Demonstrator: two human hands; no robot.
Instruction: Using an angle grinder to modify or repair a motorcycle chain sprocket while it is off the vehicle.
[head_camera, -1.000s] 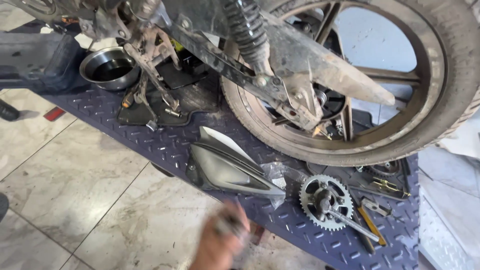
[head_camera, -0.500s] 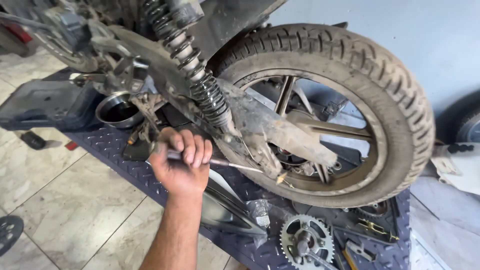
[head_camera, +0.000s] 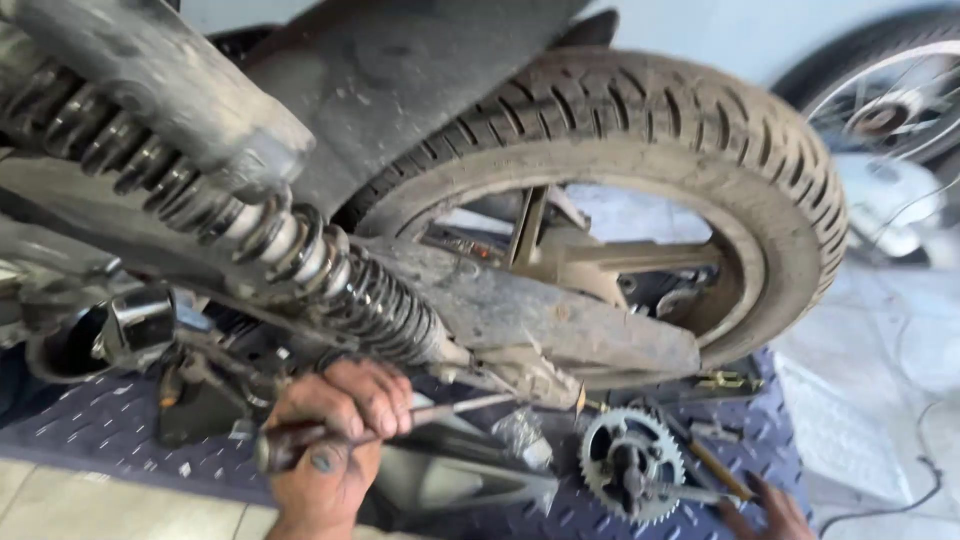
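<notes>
A person's left hand (head_camera: 335, 440) grips a long screwdriver (head_camera: 400, 420) beneath the rear of a dust-caked motorcycle, the fingers (head_camera: 375, 400) closed tight around its dark handle so the shaft can be steered into the cramped space by the axle. The tool lies almost level, its long axis running left to right with a slight upward tilt; the handle end sits at lower left, and the tip points right toward the lower mount of the coil shock absorber (head_camera: 300, 260), where the spring meets the grimy chain cover (head_camera: 540, 315). The rear wheel (head_camera: 700, 180) seems to hang clear of the blue checker-plate bench (head_camera: 90, 430), apparently raised so the underside can be reached. A toothed sprocket (head_camera: 628, 465) lies flat on the plate just right of the tool's tip, with small parts scattered around it. At the bottom right edge, the right hand (head_camera: 765, 510) rests beside the sprocket; whether its fingers hold anything cannot be told. A second wheel (head_camera: 880, 100) stands behind.
</notes>
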